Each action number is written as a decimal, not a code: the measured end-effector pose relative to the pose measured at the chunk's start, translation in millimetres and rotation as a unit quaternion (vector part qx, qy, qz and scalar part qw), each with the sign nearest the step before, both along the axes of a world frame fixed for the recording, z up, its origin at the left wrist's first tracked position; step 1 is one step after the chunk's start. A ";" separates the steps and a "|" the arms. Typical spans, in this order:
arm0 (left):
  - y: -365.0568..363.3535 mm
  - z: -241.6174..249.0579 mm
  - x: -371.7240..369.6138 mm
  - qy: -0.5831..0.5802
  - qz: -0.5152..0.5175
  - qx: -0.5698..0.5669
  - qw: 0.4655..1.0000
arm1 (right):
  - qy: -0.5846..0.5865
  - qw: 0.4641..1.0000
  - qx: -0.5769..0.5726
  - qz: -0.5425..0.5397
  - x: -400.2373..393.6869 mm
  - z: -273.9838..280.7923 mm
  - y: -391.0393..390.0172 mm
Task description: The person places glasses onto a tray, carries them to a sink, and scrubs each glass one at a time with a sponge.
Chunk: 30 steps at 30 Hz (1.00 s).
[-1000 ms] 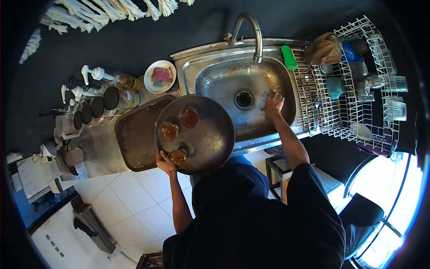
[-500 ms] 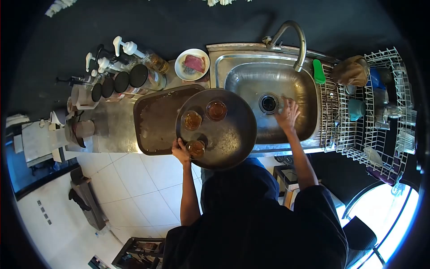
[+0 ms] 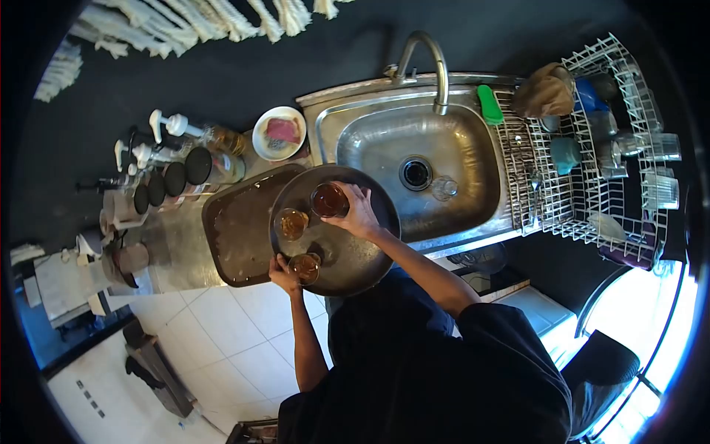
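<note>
My left hand [image 3: 285, 274] grips the near-left rim of a round dark tray [image 3: 362, 255], tilted over the edge of a rectangular brown tray [image 3: 238, 222]. With its fingers wrapped round a glass of dark amber drink [image 3: 328, 200], my right hand [image 3: 359, 213] is over the round tray's upper part. Two more glasses stand on that tray: an amber one [image 3: 291, 223] in the middle left and another one [image 3: 304, 268] beside my left hand. A clear glass [image 3: 444, 188] lies in the steel sink [image 3: 473, 155], right of the drain.
A curved faucet [image 3: 441, 74] reaches over the sink. A white bowl [image 3: 279, 133] with a pink sponge sits behind the trays; pump bottles [image 3: 177, 126] and dark-lidded jars [image 3: 197, 166] are at left. A green brush-like item [image 3: 489, 105] and a dish rack [image 3: 584, 214] with dishes are at right.
My right hand has moved from the sink, left to the round tray, and closed round a glass there. A clear glass now shows in the sink. The whole view has shifted.
</note>
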State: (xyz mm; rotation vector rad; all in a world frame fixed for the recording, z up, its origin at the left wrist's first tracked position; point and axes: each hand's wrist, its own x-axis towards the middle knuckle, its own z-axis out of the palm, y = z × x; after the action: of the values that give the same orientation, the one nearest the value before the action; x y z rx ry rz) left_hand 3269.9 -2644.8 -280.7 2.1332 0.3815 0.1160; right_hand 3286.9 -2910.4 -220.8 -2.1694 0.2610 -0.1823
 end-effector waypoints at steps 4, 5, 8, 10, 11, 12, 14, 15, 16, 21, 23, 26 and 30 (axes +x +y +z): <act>-2.2 9.5 0.4 0.012 -0.019 0.010 1.000 | -0.046 0.996 0.065 -0.050 -13.2 14.1 -20.7; -1.4 9.7 0.2 0.014 -0.021 0.010 1.000 | -0.074 0.990 0.094 -0.077 -16.9 19.1 -28.6; 4.2 -8.4 -0.4 0.006 0.028 0.011 1.000 | -0.100 0.980 0.099 -0.138 -30.7 23.5 -57.9; 5.2 -8.9 -0.4 0.013 0.023 0.011 1.000 | -0.117 0.969 0.098 -0.194 -43.7 16.8 -78.9; 4.8 -9.1 -0.3 0.019 0.022 0.011 1.000 | -0.112 0.966 0.087 -0.217 -51.1 10.3 -88.6; 4.2 -1.4 0.7 0.055 0.007 -0.011 0.998 | -0.105 0.962 0.086 -0.239 -58.1 5.7 -97.3; 4.3 -1.1 1.4 0.040 -0.002 -0.019 0.999 | -0.050 0.963 0.057 -0.258 -75.1 -11.1 -115.2; 4.4 -1.6 1.3 0.026 -0.011 -0.026 0.999 | 0.005 0.961 0.027 -0.277 -84.1 -21.9 -123.2; 4.4 -1.9 2.3 0.026 -0.011 -0.028 0.999 | 0.005 0.961 0.026 -0.276 -93.6 -38.2 -130.2; 0.9 0.9 2.2 0.016 -0.007 0.013 1.000 | 0.178 0.950 -0.171 -0.191 -116.1 -65.1 -139.1; 1.8 -3.2 1.5 -0.019 -0.009 -0.001 1.000 | 0.195 0.948 -0.172 -0.186 -113.5 -60.4 -132.3; 5.0 -9.3 1.3 0.000 -0.001 -0.011 1.000 | 0.209 0.940 -0.202 -0.178 -101.4 -55.5 -127.1; -0.4 1.8 2.1 -0.003 -0.005 -0.005 1.000 | 0.253 0.913 -0.297 -0.118 -84.5 -57.3 -126.2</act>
State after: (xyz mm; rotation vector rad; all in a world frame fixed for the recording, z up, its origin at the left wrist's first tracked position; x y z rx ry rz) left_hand 3272.1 -2645.2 -278.9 2.1240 0.3668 0.1144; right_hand 3202.4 -3036.6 -278.1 -2.7618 0.8599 0.2024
